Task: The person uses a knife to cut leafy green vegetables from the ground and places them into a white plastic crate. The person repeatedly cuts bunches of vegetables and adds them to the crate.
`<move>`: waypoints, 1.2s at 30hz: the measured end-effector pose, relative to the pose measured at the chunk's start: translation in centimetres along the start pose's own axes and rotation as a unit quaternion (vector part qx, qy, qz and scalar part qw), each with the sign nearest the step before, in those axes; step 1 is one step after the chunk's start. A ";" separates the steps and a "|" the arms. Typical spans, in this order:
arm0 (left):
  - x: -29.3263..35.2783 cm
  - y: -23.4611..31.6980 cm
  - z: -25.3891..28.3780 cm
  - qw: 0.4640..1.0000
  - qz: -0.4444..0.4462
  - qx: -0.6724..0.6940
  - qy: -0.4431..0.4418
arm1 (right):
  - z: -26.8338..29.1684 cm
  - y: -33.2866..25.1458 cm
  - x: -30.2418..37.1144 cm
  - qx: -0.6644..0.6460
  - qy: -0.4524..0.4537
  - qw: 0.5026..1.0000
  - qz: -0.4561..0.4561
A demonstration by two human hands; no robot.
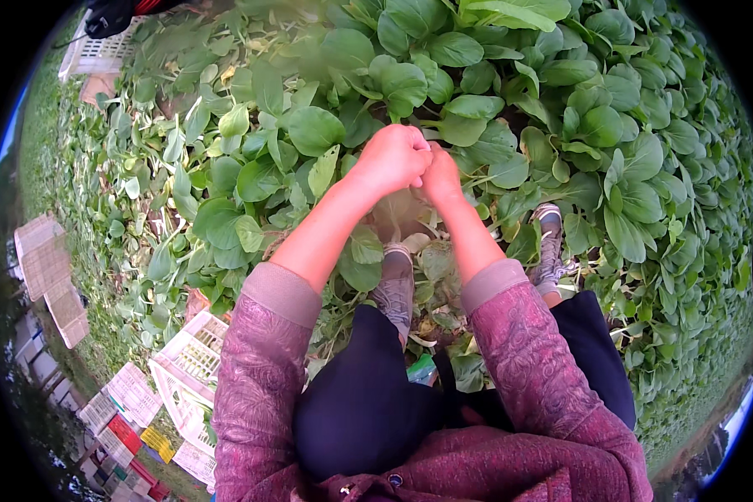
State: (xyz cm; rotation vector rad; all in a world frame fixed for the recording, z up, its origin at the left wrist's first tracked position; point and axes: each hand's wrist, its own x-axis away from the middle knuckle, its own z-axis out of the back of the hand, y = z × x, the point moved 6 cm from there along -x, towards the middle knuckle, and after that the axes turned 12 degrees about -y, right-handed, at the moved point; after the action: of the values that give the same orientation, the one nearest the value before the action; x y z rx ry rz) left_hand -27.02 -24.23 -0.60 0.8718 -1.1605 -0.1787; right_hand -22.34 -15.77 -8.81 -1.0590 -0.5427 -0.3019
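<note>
My left hand (393, 157) and my right hand (441, 174) meet in front of me, low over a bed of leafy greens. Both are closed, the left one curled into a fist against the fingers of the right. Whatever they may hold is hidden by the fingers. Just beyond them stand broad-leaved green plants like bok choy (404, 88), their leaves close to my knuckles. A leaf with small holes (323, 171) rises beside my left wrist.
Dense greens (644, 167) fill the right side. Cut leaves and pale stalks (154, 226) litter the ground at left. A white plastic crate (194, 360) stands by my left elbow, with more crates (46, 255) farther left. My shoes (393, 289) are among the plants.
</note>
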 end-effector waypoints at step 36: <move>-3.4 -6.5 9.8 0.929 0.033 -0.027 0.368 | 1.3 0.9 -5.8 0.132 0.007 0.991 0.000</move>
State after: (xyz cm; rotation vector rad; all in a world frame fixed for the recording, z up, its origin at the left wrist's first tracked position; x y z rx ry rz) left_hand -34.94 -31.67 -6.30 0.7505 -0.4750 0.1669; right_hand -27.07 -14.31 -12.17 -0.8006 -0.5535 -0.2308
